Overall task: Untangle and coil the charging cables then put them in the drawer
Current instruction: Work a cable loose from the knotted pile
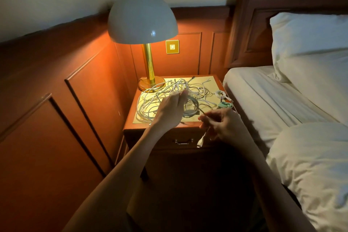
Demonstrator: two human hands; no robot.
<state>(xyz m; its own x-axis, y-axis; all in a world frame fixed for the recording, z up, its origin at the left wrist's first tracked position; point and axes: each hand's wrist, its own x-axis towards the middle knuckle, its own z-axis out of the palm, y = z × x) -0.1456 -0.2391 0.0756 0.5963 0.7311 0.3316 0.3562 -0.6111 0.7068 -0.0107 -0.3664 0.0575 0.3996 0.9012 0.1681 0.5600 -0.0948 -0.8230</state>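
A tangle of white and grey charging cables (160, 98) sprawls over the top of the nightstand (211, 81). My left hand (170, 109) is raised over the tangle and grips a partly wound grey coil (190, 112), with strands running up from its fingers. My right hand (222, 124) hovers at the nightstand's front edge and pinches the free end of that cable, whose plug (200, 142) dangles below. A small white coiled cable (220, 94) and a green coiled cable (225, 105) lie at the right edge. The drawer (183, 141) with its metal handle is shut.
A lit brass lamp (148, 69) with a white dome shade stands at the back left of the nightstand. A bed (282, 100) with white sheets and pillows lies close on the right. Wood panelling fills the left, with a wall switch (172, 46) behind the lamp.
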